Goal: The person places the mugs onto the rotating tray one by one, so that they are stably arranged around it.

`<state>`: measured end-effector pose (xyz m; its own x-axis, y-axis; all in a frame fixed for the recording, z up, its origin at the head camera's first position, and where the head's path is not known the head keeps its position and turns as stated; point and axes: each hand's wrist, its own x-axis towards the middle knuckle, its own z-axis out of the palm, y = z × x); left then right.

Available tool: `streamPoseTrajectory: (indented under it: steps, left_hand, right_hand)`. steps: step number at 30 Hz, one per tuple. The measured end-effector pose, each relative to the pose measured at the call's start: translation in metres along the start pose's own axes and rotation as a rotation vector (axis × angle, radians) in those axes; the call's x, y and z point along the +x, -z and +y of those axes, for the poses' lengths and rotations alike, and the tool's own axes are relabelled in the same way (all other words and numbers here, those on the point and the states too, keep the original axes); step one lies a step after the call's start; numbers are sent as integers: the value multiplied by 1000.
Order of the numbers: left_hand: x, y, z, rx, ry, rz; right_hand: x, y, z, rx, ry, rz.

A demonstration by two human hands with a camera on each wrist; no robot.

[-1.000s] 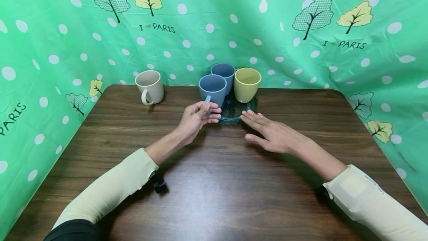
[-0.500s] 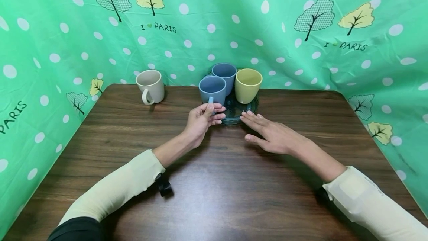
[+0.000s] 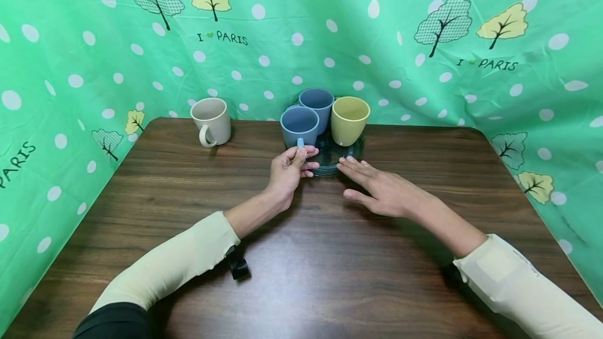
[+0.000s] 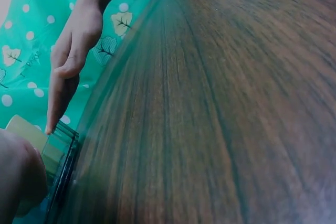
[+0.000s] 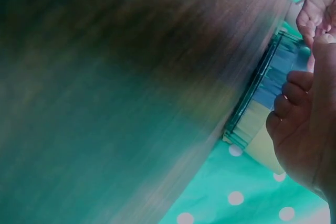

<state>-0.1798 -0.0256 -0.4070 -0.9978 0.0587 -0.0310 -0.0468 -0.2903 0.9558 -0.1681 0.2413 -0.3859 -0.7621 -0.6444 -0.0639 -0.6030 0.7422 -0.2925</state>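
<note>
My left hand [image 3: 286, 174] pinches the handle of the front blue mug [image 3: 300, 125], which stands upright at the left part of a dark glass tray [image 3: 325, 168]. Behind it on the tray is a second blue mug [image 3: 317, 102], partly hidden. To their right stands a yellow mug [image 3: 349, 119]. Flat and with straight fingers, my right hand [image 3: 383, 190] has its fingertips at the tray's front rim; in the left wrist view that right hand [image 4: 73, 56] reaches the glass edge [image 4: 65, 135]. In the right wrist view my left hand [image 5: 317, 14] is partly cut off.
A cream mug [image 3: 211, 122] stands apart at the back left of the wooden table [image 3: 301, 266], its handle toward the front. A green dotted curtain [image 3: 301, 25] hangs right behind the table's back edge and along both sides.
My left hand has shifted slightly right, swinging the front blue mug's handle from front left toward the front. The mug's body has hardly moved. My right hand stays in place.
</note>
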Motion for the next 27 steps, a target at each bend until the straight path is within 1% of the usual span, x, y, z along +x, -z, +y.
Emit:
streamPoseTrajectory:
  steps: [6,12,16,19,24,27]
  left_hand:
    - [-1,-3,-1,24,-12,34]
    - [-1,-1,-3,53,-34,17]
    - [-3,1,-1,65,-38,-1]
    - [-3,3,1,60,-32,-6]
    - [-3,8,2,42,-5,-13]
    - [-3,11,2,49,4,-19]
  right_hand:
    - [1,-1,-1,-1,16,12]
    - [1,-1,-2,5,12,10]
    - [1,-1,-3,2,11,9]
    - [2,1,-4,5,11,8]
    - [2,2,-4,3,10,4]
    - [1,2,-5,-7,16,0]
